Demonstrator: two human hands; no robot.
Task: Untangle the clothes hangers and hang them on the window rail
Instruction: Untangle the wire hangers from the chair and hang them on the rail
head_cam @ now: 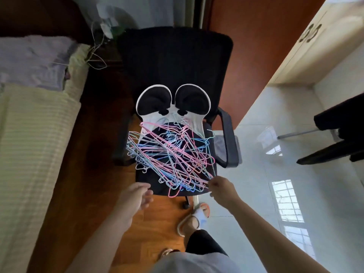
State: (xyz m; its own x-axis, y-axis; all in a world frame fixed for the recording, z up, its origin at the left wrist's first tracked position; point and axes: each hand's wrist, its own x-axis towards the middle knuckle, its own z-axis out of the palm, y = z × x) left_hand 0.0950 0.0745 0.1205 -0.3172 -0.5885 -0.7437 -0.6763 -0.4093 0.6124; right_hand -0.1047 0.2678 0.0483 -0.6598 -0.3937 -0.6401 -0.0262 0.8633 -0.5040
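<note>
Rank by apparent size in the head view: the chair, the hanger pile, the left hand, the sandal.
1. Chair
2. Hanger pile
3. Left hand and sandal: similar in size, and at different distances from the camera, so unranked.

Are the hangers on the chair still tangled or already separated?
Tangled: the hangers lie crisscrossed in one heap on the chair seat; right hand pinches its edge.

A single wide-angle head camera looks steeply down and forward from standing height, close above the chair and the floor.
</note>
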